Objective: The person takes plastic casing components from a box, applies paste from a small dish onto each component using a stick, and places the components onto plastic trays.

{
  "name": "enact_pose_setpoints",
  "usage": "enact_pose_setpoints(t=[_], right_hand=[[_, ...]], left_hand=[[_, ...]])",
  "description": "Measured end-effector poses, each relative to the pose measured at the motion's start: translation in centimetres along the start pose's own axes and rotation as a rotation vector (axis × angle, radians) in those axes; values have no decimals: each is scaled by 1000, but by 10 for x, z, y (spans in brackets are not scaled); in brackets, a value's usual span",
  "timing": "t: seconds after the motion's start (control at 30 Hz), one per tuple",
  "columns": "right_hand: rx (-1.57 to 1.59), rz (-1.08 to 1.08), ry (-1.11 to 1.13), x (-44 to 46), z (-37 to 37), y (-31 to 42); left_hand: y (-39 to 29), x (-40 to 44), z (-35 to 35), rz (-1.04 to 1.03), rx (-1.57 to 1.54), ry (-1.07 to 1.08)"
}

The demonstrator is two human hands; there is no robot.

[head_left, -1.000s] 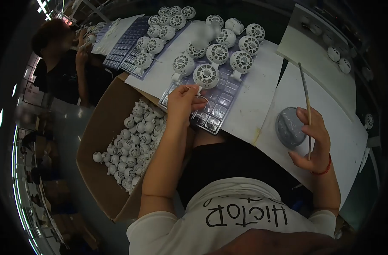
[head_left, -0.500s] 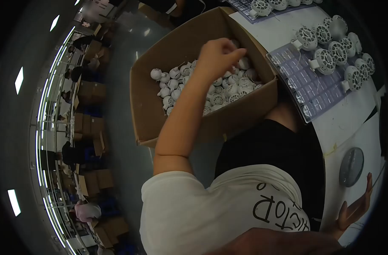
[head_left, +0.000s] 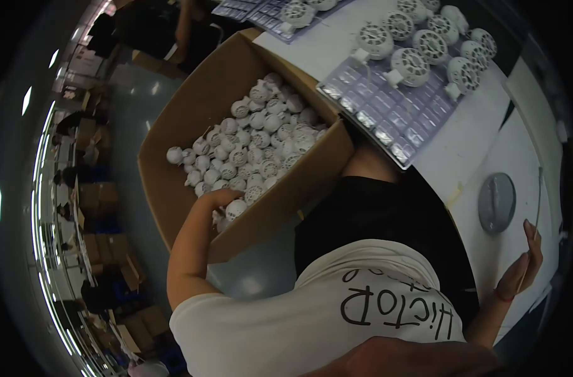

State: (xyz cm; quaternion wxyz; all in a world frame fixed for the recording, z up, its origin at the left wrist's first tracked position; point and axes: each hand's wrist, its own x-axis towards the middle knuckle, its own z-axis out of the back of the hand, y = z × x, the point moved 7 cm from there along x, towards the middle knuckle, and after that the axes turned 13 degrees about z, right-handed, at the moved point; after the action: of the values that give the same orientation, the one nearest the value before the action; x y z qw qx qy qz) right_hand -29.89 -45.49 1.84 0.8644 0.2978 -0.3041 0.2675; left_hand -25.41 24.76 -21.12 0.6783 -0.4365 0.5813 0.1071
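Observation:
My left hand is down inside the cardboard box, at its near left corner. Its fingers curl against a white round housing and partly hide it. Many similar white housings, several with slotted grilles, fill the box bottom. Over the table at right is my right hand, with a red band at the wrist. A thin rod runs between its thumb and fingers, which look closed on it. Beside that hand lies a grey oval disc.
A clear plastic tray with small square pockets lies at the table's edge, with white grilled housings on its far side. Another tray is farther back. A person's arm shows beyond the box. Workbenches with cartons stand at left.
My left hand has moved from the box's far right side down to its near left corner. My view has shifted, so the box and table appear farther left. My right hand stays near the disc.

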Motion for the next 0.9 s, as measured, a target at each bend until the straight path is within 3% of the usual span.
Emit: enact_pose_setpoints(t=[0.03,0.13,0.17,0.2,0.27,0.37,0.4,0.47,0.5,0.57,0.6,0.67,0.7,0.77,0.8,0.87,0.9], right_hand=[[-29,-16,-25,1,2,5],[41,-40,-133,11,6,13],[100,-56,-179,17,8,16],[44,-113,-160,17,12,17],[-34,-186,-167,11,23,18],[49,-283,-123,-1,22,11],[53,-204,-59,1,20,14],[59,-129,5,1,15,19],[55,-102,35,2,10,21],[53,-71,55,3,6,22],[17,-37,89,3,4,23],[-21,-8,116,1,1,25],[-30,6,119,0,-1,27],[-45,18,120,-3,-2,28],[12,-27,93,-5,-2,26],[63,-73,66,-9,-3,23],[133,-133,0,-14,-3,18]], left_hand=[[-25,-23,-14,795,13,-492],[-62,-40,-34,731,127,-378],[-25,-25,-17,775,275,-252],[-26,-25,-28,578,312,-251],[-22,-28,-22,614,350,-314],[-88,-61,-40,716,449,-462],[-88,-67,-27,716,471,-467],[-111,-85,8,99,261,-638],[-129,-89,-4,99,266,-641],[-193,-115,-22,-426,-46,-851],[-208,-107,-33,-428,-38,-854],[-248,-105,-59,-867,-228,-776],[-266,-99,-80,-869,-221,-774],[-300,-78,-129,-851,-330,-498],[-307,-71,-140,-851,-326,-493],[-321,-48,-172,-838,-368,-180],[-327,-38,-183,-840,-366,-175]])
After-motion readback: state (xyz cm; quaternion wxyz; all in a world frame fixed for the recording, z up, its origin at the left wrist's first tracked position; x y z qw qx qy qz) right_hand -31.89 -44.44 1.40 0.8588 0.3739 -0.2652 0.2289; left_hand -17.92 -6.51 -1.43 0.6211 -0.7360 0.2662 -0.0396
